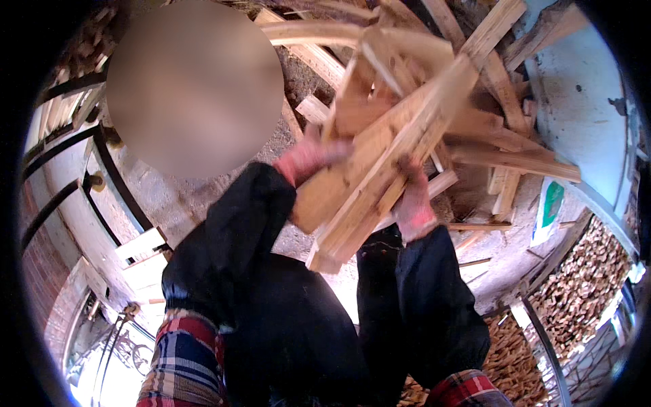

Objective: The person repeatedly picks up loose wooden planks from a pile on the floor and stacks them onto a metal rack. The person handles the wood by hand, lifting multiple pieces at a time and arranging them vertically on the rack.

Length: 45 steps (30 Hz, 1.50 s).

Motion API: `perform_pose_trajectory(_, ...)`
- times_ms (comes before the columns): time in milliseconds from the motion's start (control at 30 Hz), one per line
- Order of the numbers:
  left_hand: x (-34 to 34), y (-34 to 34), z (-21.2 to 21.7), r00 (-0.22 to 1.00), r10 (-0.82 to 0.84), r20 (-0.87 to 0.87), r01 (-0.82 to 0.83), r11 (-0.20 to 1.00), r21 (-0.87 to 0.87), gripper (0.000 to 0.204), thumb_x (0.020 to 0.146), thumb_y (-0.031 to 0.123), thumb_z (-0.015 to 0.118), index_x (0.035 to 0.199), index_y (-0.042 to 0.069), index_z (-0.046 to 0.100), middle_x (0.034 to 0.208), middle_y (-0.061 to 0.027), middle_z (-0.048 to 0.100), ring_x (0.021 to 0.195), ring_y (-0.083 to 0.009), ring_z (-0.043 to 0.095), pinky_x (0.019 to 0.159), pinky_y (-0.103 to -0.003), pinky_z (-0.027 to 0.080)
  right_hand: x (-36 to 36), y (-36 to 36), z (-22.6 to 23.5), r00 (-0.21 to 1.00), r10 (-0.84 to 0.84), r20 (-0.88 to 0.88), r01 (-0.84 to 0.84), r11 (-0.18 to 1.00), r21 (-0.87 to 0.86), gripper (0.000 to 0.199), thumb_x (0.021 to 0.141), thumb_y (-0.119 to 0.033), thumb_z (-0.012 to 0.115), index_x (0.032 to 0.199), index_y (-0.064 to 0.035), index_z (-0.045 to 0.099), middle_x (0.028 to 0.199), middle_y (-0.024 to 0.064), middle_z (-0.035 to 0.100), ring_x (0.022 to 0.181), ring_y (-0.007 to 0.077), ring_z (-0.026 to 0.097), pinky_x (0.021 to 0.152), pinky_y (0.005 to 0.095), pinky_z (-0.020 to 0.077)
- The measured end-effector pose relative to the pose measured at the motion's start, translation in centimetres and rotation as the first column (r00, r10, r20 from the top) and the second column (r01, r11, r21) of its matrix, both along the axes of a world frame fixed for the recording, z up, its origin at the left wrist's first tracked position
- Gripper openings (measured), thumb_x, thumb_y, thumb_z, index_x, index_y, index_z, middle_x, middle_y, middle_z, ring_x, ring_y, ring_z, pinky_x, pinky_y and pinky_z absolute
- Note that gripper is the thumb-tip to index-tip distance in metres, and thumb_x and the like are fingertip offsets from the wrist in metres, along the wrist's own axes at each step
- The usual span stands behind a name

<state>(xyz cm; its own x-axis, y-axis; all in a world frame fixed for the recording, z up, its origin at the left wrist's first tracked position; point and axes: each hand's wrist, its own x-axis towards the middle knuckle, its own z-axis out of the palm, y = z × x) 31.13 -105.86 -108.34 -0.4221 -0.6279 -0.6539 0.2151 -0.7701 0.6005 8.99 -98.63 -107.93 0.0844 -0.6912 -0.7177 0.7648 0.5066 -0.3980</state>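
Two pieces of sawn timber slant up to the right in front of me: a wide board [365, 163] and a narrower plank [385, 191] lying against it. My left hand [308, 157], in a pinkish work glove and smeared by motion, grips the wide board by its left edge. Around the right side of the plank is my right hand [415, 203], also gloved and closed, its fingertips partly hidden by the wood. The far ends of both pieces blur into a heap of offcuts [495, 139].
More planks [315, 61] lie across the dirt floor [173, 210] beyond my hands. A pale blue panel [576, 88] stands at the right. Stacked firewood [586, 268] fills the lower right. Dark metal frames [119, 176] stand at left. A blurred round patch covers the upper left.
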Motion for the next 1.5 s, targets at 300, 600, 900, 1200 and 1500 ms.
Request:
perform_pose_trajectory(300, -7.9, 21.9, 23.7, 0.868, 0.458, -0.194, -0.259, 0.749, 0.610, 0.077, 0.081, 0.030, 0.072, 0.141, 0.001, 0.034, 0.124, -0.0196, 0.057, 0.112, -0.0306, 0.060, 0.095, -0.044, 0.051, -4.1, 9.8, 24.5, 0.820, 0.558, 0.128, -0.564, 0.749, 0.347, 0.062, 0.081, -0.032, 0.070, 0.128, 0.0037, 0.051, 0.106, 0.0147, 0.065, 0.098, 0.0243, 0.065, 0.088, 0.0374, 0.0548)
perform_pose_trajectory(600, -6.4, 33.8, 32.2, 0.304, 0.951, -0.063, -0.332, 0.167, 0.928, 0.063, 0.093, 0.040, 0.059, 0.144, 0.011, 0.035, 0.129, -0.0140, 0.055, 0.112, -0.0283, 0.059, 0.096, -0.044, 0.052, 1.7, 14.5, 30.2, 0.463, 0.848, 0.257, -0.843, 0.331, 0.425, 0.071, 0.086, -0.039, 0.066, 0.138, 0.0013, 0.040, 0.117, 0.0130, 0.059, 0.100, 0.0215, 0.063, 0.088, 0.0303, 0.0521)
perform_pose_trajectory(900, 0.2, 37.9, 15.0, 0.314, 0.948, 0.049, -0.430, 0.096, 0.898, 0.062, 0.092, 0.056, 0.052, 0.136, 0.011, 0.051, 0.128, -0.0158, 0.059, 0.113, -0.0328, 0.059, 0.091, -0.051, 0.052, 13.8, 16.2, 14.0, 0.313, 0.947, 0.079, -0.854, 0.244, 0.459, 0.045, 0.086, -0.036, 0.069, 0.120, -0.0080, 0.060, 0.104, 0.0099, 0.067, 0.090, 0.0202, 0.066, 0.075, 0.0347, 0.0551)
perform_pose_trajectory(1200, 7.3, 38.0, 30.0, 0.259, 0.964, 0.058, -0.835, 0.193, 0.515, 0.104, 0.078, 0.046, 0.077, 0.150, 0.000, 0.017, 0.142, -0.0175, 0.041, 0.132, -0.0258, 0.040, 0.111, -0.036, 0.032, 20.3, 16.3, 25.2, 0.277, 0.958, 0.074, -0.892, 0.228, 0.390, 0.066, 0.081, -0.037, 0.072, 0.131, -0.0012, 0.048, 0.112, 0.0133, 0.063, 0.098, 0.0247, 0.065, 0.084, 0.0360, 0.0555)
perform_pose_trajectory(1500, 25.1, 41.4, 33.2, -0.096, 0.995, 0.008, -0.993, -0.095, -0.066, 0.110, 0.074, 0.027, 0.077, 0.153, 0.002, 0.004, 0.146, -0.0168, 0.036, 0.135, -0.0258, 0.036, 0.112, -0.035, 0.029, 47.5, 17.4, 32.3, -0.156, 0.957, -0.246, -0.985, -0.170, -0.037, 0.096, 0.065, -0.037, 0.084, 0.139, 0.0018, 0.036, 0.122, 0.0154, 0.057, 0.107, 0.0263, 0.061, 0.088, 0.0375, 0.0541)
